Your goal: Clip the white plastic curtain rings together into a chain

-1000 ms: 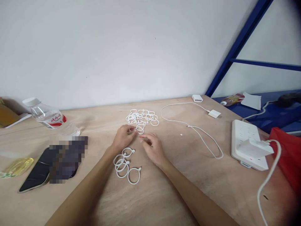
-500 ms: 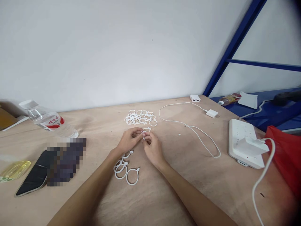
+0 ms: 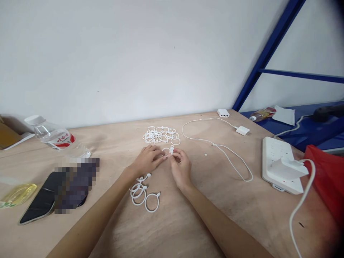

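Between my hands, a white plastic ring [image 3: 166, 149] with a small tab stands partly in view. My right hand [image 3: 181, 168] pinches it at the tab end, thumb and fingertips together. My left hand [image 3: 147, 158] has its fingertips closed at the ring's left edge; the exact contact is partly hidden. Just beyond my hands lies a tangled pile of similar white rings [image 3: 153, 136]. Nearer to me, beside my left forearm, are several more such rings [image 3: 152, 202], some overlapping and one lying separately.
At the left are a water bottle [image 3: 60, 139], a phone [image 3: 44, 197] and a coil of yellow tubing or tape [image 3: 20, 195]. A white charging cable [image 3: 199, 139] loops on the right, near a power strip [image 3: 279, 157] and a red bag [image 3: 322, 179]. A wall stands behind the table.
My right hand has moved slightly right and turned, bringing the ring's tab upright into view. My left fingers have straightened somewhat, and more of the ring shows between my hands.
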The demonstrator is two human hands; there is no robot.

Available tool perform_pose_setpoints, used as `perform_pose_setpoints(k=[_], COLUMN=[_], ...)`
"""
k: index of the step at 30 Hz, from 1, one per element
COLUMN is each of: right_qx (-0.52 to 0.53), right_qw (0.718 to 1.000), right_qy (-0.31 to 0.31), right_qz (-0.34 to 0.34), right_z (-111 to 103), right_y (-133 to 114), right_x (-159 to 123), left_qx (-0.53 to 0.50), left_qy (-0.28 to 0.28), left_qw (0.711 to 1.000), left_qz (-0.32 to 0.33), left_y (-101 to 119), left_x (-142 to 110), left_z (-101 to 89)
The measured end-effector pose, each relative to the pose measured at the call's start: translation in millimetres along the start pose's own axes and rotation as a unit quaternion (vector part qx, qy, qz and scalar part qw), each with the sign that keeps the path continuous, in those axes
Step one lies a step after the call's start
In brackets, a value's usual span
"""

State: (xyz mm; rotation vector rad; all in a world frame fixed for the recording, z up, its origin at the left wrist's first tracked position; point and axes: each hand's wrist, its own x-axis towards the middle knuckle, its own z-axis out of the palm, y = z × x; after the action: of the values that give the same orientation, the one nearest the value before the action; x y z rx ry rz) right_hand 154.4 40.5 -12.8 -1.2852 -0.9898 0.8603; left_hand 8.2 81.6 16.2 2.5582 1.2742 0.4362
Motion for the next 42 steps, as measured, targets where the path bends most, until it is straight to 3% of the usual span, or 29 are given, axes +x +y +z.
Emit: perform_pose_setpoints(k=[8,17,22,25,32,35,39,42], right_qx=[0.043,0.114,0.113,0.122,0.129,0.112,0.113,0.127], right_qw=[0.998,0.990,0.989,0.983,0.925,0.926,0.939,0.930], right_qy=[0.036,-0.075,-0.089,-0.131,-0.351,-0.354,-0.315,-0.332], right_qz=[0.019,0.025,0.028,0.031,0.066,0.060,0.079,0.088], right_z=[1,-1,0,0,-6,-8,-7,-6], right_y=[3,-7,-10,-13,-23,-22,-22,-24], right_x=[2,-2,-5,-8,-9,-7,-9,-12], left_qx=[0.039,-0.108,-0.165,-0.178,-0.158,-0.127,-0.079,-0.057], left_qy=[0.023,0.171,0.207,0.191,0.201,0.207,0.212,0.199], left_qw=[0.999,0.973,0.955,0.958,0.957,0.960,0.955,0.958], left_qz=[-0.008,-0.115,-0.135,-0.120,-0.140,-0.138,-0.193,-0.197], left_y=[-16,-1,15,28,43,43,44,46], left_x=[-9,19,-12,-37,-64,-71,-76,-78], left_z=[-8.2,7.1,0.2,-2.4,0.8,-0.7,-1.4,1.3])
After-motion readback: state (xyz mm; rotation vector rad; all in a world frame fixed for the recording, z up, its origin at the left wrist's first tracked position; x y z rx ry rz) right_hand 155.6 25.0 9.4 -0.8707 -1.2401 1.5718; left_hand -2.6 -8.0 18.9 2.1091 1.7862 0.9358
